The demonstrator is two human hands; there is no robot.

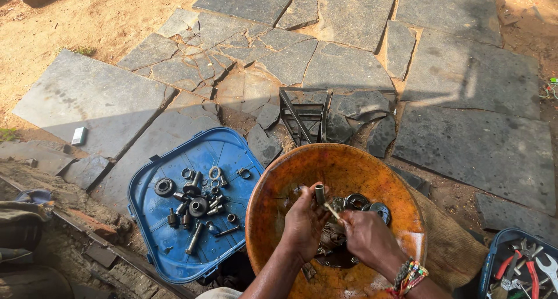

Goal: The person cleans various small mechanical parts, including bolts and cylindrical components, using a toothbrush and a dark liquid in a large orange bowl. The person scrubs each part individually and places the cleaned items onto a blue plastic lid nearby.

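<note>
One metal sleeve, two hands, one orange basin.

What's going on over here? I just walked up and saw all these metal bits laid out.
A person works over an orange basin holding dirty metal parts. The left hand holds a small metal tube upright, and the right hand pokes a thin stick at it. Beside the basin, a blue lid carries bolts, rings and bushings. A tray of hand tools sits at the right, all on stone paving.
</note>
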